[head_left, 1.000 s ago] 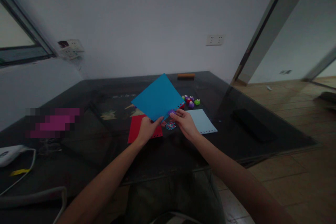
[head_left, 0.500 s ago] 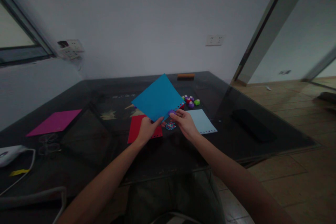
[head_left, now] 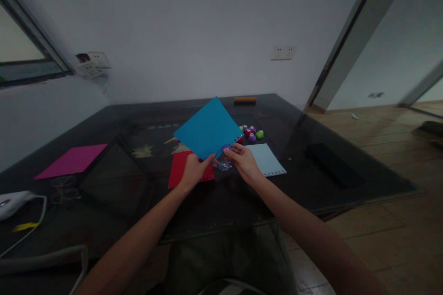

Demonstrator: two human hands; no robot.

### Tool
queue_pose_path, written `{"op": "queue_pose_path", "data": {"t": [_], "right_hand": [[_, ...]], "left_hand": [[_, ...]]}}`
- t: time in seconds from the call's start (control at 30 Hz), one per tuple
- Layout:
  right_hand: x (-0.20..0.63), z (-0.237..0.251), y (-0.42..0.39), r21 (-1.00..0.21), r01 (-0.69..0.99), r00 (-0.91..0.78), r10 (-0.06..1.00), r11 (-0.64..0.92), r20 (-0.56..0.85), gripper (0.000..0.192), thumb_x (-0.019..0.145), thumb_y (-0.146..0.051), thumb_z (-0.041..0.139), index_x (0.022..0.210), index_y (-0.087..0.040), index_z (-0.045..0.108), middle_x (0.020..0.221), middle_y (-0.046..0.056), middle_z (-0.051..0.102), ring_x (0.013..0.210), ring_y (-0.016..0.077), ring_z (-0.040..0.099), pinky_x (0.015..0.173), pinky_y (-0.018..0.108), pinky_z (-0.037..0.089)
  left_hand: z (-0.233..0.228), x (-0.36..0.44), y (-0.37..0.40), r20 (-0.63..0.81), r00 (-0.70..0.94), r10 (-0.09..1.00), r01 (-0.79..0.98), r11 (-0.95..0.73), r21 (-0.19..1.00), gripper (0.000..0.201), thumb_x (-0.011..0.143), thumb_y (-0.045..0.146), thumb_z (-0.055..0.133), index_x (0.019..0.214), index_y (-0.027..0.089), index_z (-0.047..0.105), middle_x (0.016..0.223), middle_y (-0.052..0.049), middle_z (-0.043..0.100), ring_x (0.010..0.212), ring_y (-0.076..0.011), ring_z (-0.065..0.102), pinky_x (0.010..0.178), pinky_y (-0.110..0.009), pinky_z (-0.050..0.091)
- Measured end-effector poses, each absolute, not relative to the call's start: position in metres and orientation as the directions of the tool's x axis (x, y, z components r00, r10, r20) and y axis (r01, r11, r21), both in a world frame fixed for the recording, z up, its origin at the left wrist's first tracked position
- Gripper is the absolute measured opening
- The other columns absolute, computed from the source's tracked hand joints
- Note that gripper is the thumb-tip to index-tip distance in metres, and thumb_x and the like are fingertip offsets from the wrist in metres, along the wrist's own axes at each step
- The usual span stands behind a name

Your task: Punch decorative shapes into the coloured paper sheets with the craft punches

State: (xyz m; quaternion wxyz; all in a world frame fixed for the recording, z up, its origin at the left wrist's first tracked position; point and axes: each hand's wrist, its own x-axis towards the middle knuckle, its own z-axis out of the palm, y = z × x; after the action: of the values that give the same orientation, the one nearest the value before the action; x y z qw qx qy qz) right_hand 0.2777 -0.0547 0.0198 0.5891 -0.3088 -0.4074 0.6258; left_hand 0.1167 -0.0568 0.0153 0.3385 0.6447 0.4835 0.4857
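My left hand pinches the near corner of a blue paper sheet, held tilted up over the dark glass table. My right hand grips a small purple punch clamped on the sheet's lower right edge, where a row of punched holes runs. A little pile of coloured paper bits lies on the table just under the hands. Beneath my left hand lies a red sheet, partly hidden. A pale blue sheet with holes along its near edge lies right of my right hand.
Several small coloured punches sit behind the blue sheet. A magenta sheet lies far left, near scissors and a white device with cable. A black flat object lies right; an orange block at the far edge.
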Motion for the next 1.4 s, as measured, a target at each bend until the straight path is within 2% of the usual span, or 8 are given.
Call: {"op": "queue_pose_path", "data": {"t": [0.93, 1.4], "right_hand": [[0.2767, 0.0211, -0.0552, -0.887, -0.462, -0.093, 0.993, 0.020, 0.071, 0.031, 0.052, -0.032, 0.082, 0.066, -0.020, 0.058, 0.069, -0.001, 0.061, 0.062, 0.0126, 0.054, 0.063, 0.028, 0.044], [0.2770, 0.0201, -0.0547, -0.886, -0.459, -0.087, 0.989, 0.063, 0.115, 0.029, 0.053, -0.033, 0.082, 0.064, -0.020, 0.058, 0.067, -0.002, 0.059, 0.063, 0.0123, 0.054, 0.063, 0.027, 0.043]], "left_hand": [[0.0109, 0.1153, -0.0554, 0.293, 0.063, 0.954, 0.310, -0.297, 0.903, 0.025, 0.076, 0.036, 0.061, 0.066, 0.013, 0.068, 0.066, -0.007, 0.072, 0.061, -0.0193, 0.068, 0.065, -0.028, 0.053], [0.0128, 0.1171, -0.0581, 0.298, 0.069, 0.952, 0.293, -0.305, 0.906, 0.024, 0.076, 0.034, 0.061, 0.066, 0.013, 0.068, 0.066, -0.007, 0.072, 0.062, -0.0187, 0.068, 0.065, -0.026, 0.053]]}}
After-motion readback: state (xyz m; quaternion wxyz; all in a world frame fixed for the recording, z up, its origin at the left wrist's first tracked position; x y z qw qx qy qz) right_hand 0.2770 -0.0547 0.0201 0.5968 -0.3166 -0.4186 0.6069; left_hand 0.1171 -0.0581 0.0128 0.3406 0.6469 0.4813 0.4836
